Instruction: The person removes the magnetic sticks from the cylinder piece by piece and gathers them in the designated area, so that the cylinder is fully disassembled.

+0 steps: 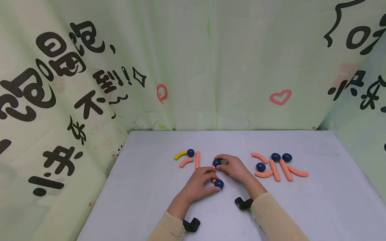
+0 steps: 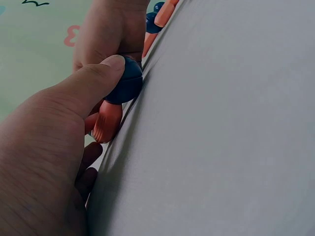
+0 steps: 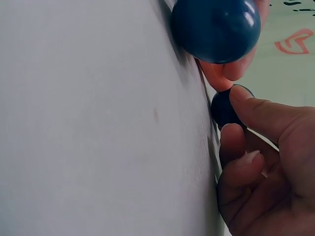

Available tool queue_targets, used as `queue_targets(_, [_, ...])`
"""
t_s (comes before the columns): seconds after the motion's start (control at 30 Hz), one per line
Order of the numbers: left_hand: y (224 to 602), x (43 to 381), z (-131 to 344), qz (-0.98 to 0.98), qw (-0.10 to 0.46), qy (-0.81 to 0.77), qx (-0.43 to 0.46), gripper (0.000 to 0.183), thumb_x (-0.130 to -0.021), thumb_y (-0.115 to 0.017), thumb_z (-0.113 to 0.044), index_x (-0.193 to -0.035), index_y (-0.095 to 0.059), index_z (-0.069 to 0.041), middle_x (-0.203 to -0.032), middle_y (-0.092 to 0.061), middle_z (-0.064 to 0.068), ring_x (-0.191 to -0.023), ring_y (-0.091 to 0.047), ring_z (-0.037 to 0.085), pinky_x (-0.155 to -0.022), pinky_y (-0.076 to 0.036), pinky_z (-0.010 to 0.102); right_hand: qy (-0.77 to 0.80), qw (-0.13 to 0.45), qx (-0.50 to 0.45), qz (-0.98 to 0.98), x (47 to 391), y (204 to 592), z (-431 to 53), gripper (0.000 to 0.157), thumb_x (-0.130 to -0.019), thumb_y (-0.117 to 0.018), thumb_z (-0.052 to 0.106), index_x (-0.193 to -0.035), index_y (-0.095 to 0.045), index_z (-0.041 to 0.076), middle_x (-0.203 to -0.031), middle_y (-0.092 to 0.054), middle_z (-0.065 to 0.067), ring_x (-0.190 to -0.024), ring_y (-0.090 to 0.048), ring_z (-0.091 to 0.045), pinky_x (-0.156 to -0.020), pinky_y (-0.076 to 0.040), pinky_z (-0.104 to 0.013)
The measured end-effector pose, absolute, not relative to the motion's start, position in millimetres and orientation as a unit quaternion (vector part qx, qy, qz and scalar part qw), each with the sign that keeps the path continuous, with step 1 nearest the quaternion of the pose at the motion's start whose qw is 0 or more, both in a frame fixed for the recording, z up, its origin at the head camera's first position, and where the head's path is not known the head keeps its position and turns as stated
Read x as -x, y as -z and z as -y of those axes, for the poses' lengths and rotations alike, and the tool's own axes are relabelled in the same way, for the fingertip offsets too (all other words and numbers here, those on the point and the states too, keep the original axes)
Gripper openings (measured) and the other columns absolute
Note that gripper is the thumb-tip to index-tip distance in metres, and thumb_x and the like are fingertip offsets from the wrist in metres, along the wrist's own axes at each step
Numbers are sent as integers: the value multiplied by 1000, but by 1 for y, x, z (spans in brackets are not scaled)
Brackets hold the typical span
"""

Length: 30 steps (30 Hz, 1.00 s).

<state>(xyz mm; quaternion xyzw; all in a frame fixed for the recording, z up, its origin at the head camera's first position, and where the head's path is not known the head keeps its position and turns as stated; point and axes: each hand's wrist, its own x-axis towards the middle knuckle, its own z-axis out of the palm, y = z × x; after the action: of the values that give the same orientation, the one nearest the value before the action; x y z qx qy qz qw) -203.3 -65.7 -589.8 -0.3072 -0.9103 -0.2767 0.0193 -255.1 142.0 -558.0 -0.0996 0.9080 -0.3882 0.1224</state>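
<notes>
My left hand pinches a dark blue ball at the near end of a short orange sausage-like piece. In the left wrist view the thumb presses on the ball's top. Just beyond it, my right hand holds a second dark blue ball between thumb and fingers, close over the table. The right wrist view shows this farther ball under the right thumb, with the nearer ball large in front. My left fingers hide most of the orange piece between the two balls.
On the white table, left of the hands, lie a yellow curved piece, a blue ball and orange pieces. To the right is a group of blue balls and several orange sausage-like pieces. A printed curtain hangs behind.
</notes>
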Motion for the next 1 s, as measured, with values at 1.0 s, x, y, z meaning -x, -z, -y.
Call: queue_targets(1.0, [587,203,65,914,12,266,307,37,-90,-65,-56,-117,-68,-31,-140,-53,-13,-134,-46,10,-113,-39,37,391,102,51,-913,253,556,-163,43,-94,-67,33,-135,-56,26,-66,-60,-2,-57,-54,-18,-53,-43,-31])
